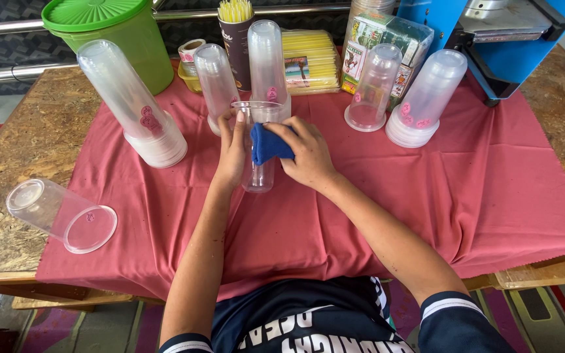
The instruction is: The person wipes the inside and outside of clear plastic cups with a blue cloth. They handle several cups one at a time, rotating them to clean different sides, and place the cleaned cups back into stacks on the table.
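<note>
My left hand [231,153] grips a clear plastic cup [258,176] held upright above the red cloth [465,196]. My right hand [305,153] presses a blue rag [266,145] against the cup's side. Right behind the cup stand upside-down stacks of clear cups [266,62], one more [216,82] to its left.
A tall stack of cups [135,108] leans at the left, and a cup lies on its side [60,216] at the cloth's left edge. Two more cup stacks [426,98] stand at the right. A green lidded bucket [122,36], yellow straws [308,59] and a blue machine [498,39] line the back.
</note>
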